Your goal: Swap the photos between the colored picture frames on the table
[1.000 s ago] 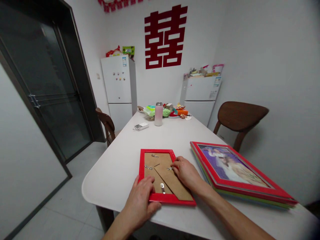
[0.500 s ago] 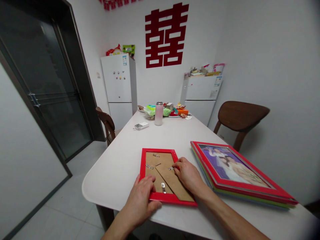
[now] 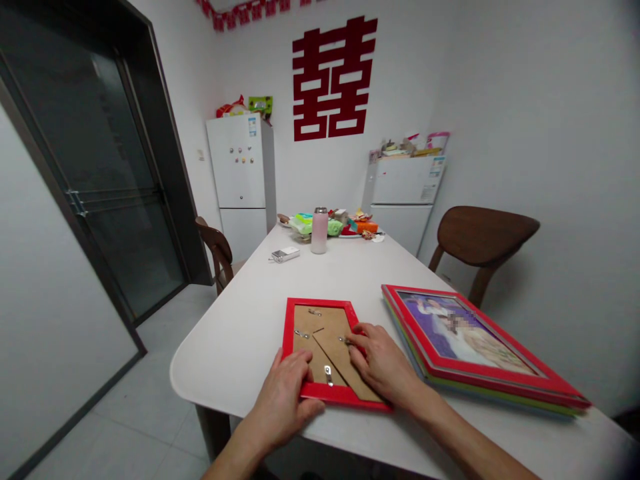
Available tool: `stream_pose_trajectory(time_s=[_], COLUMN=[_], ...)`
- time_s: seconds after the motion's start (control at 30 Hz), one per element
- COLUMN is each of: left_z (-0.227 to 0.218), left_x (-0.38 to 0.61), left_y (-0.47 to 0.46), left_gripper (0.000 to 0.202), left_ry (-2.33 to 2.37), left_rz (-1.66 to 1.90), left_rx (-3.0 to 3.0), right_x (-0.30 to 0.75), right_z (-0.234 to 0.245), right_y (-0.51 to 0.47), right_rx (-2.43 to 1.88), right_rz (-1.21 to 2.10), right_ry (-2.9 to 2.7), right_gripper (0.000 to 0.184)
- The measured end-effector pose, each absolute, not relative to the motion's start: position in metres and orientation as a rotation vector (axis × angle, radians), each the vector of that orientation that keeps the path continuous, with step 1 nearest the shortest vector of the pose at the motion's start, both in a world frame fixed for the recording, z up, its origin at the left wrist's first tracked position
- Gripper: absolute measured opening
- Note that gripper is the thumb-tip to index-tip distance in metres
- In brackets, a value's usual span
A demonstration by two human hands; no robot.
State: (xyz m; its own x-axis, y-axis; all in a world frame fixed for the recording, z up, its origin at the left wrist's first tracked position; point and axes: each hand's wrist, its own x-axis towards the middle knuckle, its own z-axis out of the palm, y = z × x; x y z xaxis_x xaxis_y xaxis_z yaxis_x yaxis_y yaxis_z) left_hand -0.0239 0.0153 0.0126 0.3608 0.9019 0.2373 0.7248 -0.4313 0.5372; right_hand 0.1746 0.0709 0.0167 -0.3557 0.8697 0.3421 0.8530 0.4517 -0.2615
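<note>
A small red picture frame [image 3: 293, 319] lies face down on the white table [image 3: 350, 280], its brown backing board with metal clips facing up. My left hand [image 3: 284, 399] rests flat on the frame's near left corner, fingers stretched over the red edge. My right hand [image 3: 383, 363] lies on the backing board at the right side, fingertips curled onto a metal clip near the frame's right edge.
A stack of larger frames [image 3: 475, 347], red one with a photo on top, lies to the right. Farther back stand a pink bottle [image 3: 319, 230], a small silver device [image 3: 284, 254] and snack items. Two wooden chairs [image 3: 483, 240] flank the table; two white fridges stand behind.
My hands stay on the frame; the right hand has shifted slightly toward me along the backing. The view has dipped and moved a little.
</note>
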Motion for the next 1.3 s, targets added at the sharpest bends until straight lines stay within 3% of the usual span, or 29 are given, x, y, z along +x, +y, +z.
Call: stream_pose_trajectory(time_s=[0.2, 0.47, 0.8, 1.07, 1.3], left_z=[0.012, 0.014, 0.017, 0.012, 0.013], left_x=[-0.025, -0.024, -0.028, -0.028, -0.028], left_y=[0.016, 0.016, 0.017, 0.02, 0.019], left_gripper=[0.021, 0.02, 0.023, 0.026, 0.028], left_ry=[1.415, 1.414, 1.378, 1.344, 1.336], left_rz=[0.727, 0.73, 0.721, 0.799, 0.811], left_rx=[2.281, 2.26, 2.225, 2.178, 2.174], right_x=[0.16, 0.144, 0.152, 0.144, 0.107], right_z=[0.02, 0.021, 0.029, 0.028, 0.022], right_y=[0.057, 0.067, 0.058, 0.069, 0.111], right_rx=[-1.063, -1.041, -0.862, -1.066, -1.351], right_rz=[0.257, 0.323, 0.239, 0.372, 0.213], right_ry=[-2.519, -2.54, -2.716, -2.496, -2.427], right_gripper=[0.019, 0.016, 0.027, 0.027, 0.024])
